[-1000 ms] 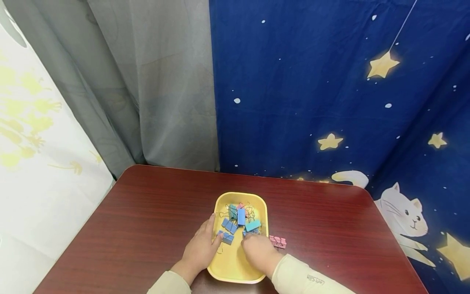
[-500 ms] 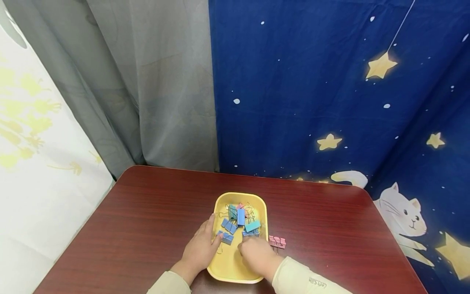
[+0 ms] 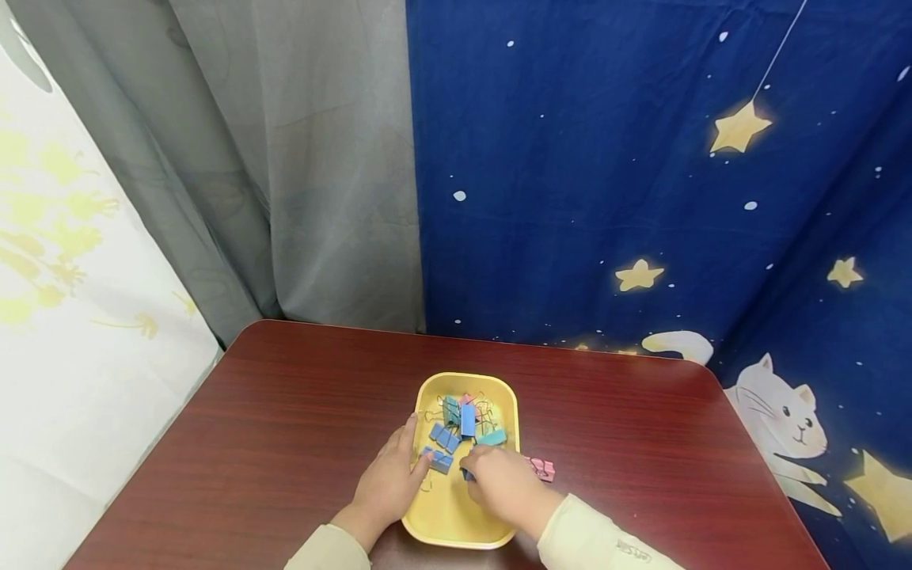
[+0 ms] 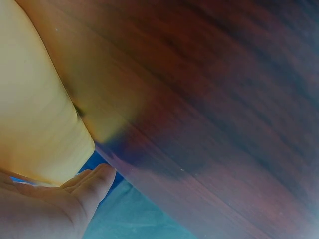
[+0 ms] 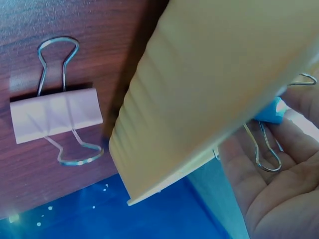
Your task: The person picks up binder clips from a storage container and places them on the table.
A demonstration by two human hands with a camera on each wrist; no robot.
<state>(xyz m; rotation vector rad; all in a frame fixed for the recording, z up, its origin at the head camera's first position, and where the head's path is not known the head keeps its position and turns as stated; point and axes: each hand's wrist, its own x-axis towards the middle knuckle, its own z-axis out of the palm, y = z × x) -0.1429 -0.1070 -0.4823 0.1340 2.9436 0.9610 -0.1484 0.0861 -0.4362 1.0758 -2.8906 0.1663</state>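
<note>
A yellow tray stands on the table with several binder clips in its far half. My left hand holds its left wall, thumb over the rim and fingers along the outside. Inside the tray, my right hand pinches a blue binder clip, whose wire handles show against the palm in the right wrist view. Close by lie a blue clip by the left thumb, another blue clip, an upright blue clip, a green clip and a teal clip.
Just outside the tray's right wall, a pink binder clip lies on the dark red wooden table. Grey curtain and blue star-patterned curtain hang behind the table's far edge.
My right hand has taken hold of the blue clip that lay below the teal one and drawn it slightly left and nearer. My left hand and the tray have kept their place.
</note>
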